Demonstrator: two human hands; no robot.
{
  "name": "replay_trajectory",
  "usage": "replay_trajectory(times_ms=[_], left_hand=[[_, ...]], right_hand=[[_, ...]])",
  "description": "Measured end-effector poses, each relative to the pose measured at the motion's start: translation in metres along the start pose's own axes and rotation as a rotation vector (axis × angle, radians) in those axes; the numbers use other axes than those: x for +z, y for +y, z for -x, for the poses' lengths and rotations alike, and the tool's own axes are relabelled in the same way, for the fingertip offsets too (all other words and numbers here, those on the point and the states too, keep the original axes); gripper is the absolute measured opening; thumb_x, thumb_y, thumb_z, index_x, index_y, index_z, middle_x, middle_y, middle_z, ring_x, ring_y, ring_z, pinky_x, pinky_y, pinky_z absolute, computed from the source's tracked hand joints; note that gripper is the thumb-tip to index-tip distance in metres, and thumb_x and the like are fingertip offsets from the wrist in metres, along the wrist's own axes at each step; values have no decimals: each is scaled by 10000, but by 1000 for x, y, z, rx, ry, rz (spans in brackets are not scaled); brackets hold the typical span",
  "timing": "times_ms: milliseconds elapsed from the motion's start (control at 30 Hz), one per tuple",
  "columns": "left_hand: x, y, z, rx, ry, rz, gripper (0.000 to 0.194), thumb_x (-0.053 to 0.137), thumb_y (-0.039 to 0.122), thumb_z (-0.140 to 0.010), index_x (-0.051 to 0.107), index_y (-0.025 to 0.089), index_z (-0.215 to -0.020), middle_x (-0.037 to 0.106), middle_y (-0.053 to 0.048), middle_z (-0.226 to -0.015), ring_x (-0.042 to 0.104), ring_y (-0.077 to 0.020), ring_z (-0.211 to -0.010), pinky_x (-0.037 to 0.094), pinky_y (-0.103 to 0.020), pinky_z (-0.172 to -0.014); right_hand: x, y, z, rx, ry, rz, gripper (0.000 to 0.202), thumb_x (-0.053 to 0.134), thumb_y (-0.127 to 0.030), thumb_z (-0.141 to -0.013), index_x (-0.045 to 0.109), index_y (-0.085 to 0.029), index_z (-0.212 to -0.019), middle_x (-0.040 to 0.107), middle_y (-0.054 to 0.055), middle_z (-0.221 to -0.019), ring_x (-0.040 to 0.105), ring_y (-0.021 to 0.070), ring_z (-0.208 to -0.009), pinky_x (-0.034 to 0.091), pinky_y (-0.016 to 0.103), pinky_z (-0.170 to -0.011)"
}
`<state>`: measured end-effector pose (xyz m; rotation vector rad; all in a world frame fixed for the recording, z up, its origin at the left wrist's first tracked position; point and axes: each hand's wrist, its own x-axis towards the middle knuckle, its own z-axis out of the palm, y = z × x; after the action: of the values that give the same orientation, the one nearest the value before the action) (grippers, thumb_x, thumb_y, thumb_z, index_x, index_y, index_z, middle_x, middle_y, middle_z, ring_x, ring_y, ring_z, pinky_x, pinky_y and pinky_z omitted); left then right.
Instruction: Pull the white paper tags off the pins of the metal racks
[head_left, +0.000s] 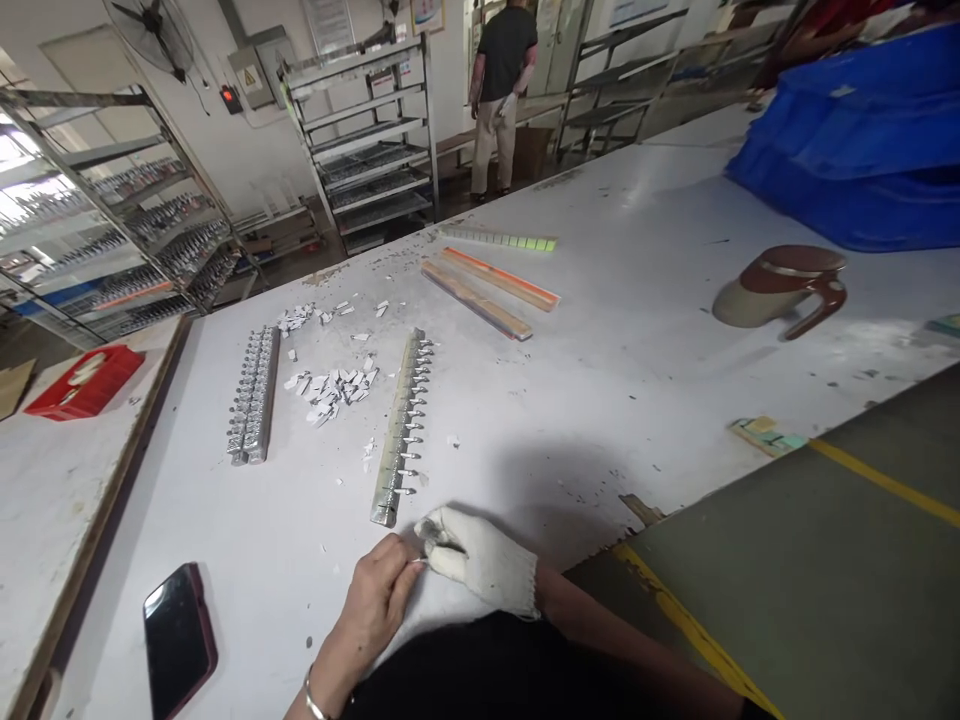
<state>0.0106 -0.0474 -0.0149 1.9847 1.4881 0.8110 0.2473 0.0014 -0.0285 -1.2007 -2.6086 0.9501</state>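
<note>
1. Pinched between thumb and finger of the bare left hand [379, 590]: a small pale piece [420, 561], low in the middle of the view, over the near part of a white table [600, 400].
2. Curled close in front of it, in a white knit glove, right hand [480, 560], fingers partly bent; cannot tell from here about any hold on something dark grey at the fingertips.
3. Just beyond both hands, a long bar [391, 440] with a row of small metal parts sticking out along its right side.
4. To the left of that, loose white chips [334, 390] in a scattered heap, then a paired bar [253, 395] crowded with silvery parts.
5. Farther back, two wooden sticks [480, 302] edged in orange, near a strip with green squares [525, 242].
6. At right, a brown-lidded mug [750, 290] and stacked blue crates [847, 140].
7. At lower left, a dark phone [178, 640]; above it, on a side table [67, 500], a red box [84, 395].
8. In the background, metal racks [367, 150] and a standing person [504, 60], back turned.
</note>
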Motion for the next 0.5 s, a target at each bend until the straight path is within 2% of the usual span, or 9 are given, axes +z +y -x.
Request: replay_trajectory(times_ms=[100,167,233,300,367,400,433,500], left_hand=[[7,-5,7,-154,86,56,358,479,404,-1014,602,217,-735,589,-16,-694,575,-159,-642,469,-280,-623],[9,-11,10,-248,88,126,384,451,455,-1017,637,208,-789,595,-6,-670,581,-153,-616,478,-281,-631],[6,-19,10,-342,111,139,402,415,497,-1021,678,194,-998,581,17,-640,571,-148,-576,486,-284,-624],[-2,-31,6,-415,195,35,508,474,547,-985,585,172,-1309,567,38,-650,557,-154,-568,488,-293,-618],[-10,-43,-2,-424,258,-112,730,618,591,-890,458,159,-1457,599,20,-757,573,-172,-629,503,-313,-638],[-13,-48,-6,-400,246,-160,777,679,594,-841,467,160,-1451,618,-5,-832,591,-185,-681,516,-327,-661],[-14,-53,-11,-369,208,-186,754,715,580,-812,514,164,-1408,629,-30,-900,606,-199,-731,528,-341,-687],[-12,-61,-18,-324,123,-208,586,721,519,-817,611,168,-1274,634,-59,-962,622,-219,-801,536,-364,-738]], right_hand=[[4,-24,-33,-67,-31,-32,314,479,-404,-973,681,-232,-1141,739,64,-1034,667,224,-928,499,301,-857],[12,-30,-47,-93,-51,-19,294,512,-415,-956,690,-204,-1059,737,76,-1021,673,220,-920,490,294,-863],[17,-29,-56,-81,-58,27,293,497,-388,-964,686,-180,-1048,736,103,-1021,682,225,-933,487,298,-867],[19,-26,-64,-38,-45,75,298,438,-322,-986,671,-174,-1099,737,114,-1039,696,220,-937,494,301,-858],[19,-25,-72,23,-35,102,292,424,-260,-974,663,-182,-1121,746,103,-1032,714,220,-912,510,307,-822],[18,-26,-77,53,-34,109,282,433,-239,-962,666,-183,-1110,751,98,-1024,722,227,-905,519,312,-801],[19,-27,-82,82,-31,119,269,446,-226,-950,673,-182,-1088,756,96,-1012,728,238,-901,527,318,-779],[20,-30,-90,131,-18,151,247,464,-212,-941,682,-177,-1050,763,99,-981,738,266,-894,541,338,-741]])
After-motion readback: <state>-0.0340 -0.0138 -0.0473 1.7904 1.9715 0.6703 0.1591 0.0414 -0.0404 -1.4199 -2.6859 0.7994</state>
